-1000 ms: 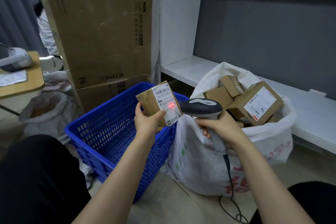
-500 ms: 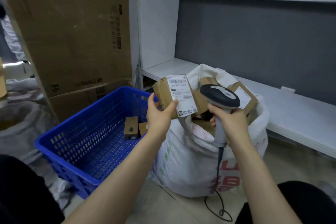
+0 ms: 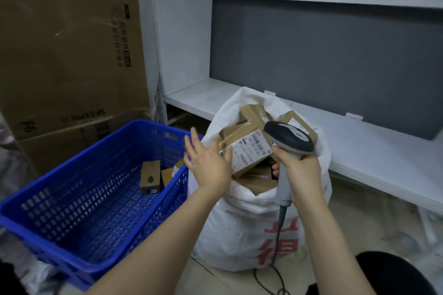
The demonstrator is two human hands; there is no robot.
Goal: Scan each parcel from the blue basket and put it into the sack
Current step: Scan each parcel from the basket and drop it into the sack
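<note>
Grey wall, white shelf [image 3: 359, 141] behind. Sack [image 3: 239, 223] piled to brim; labelled parcel [image 3: 249, 151] laid on top, just right of L hand [image 3: 208, 160], which is spread wide, nothing held. Scanner [image 3: 287, 137] gripped in R hand [image 3: 302, 170]. Risk: parcel could be tipped off the overfull heap.

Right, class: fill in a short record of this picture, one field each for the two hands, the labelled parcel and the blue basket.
left hand: open, fingers spread, gripping nothing
right hand: grips the scanner above the sack
labelled parcel: lies on top of the pile in the sack
blue basket: a few small parcels inside
</note>
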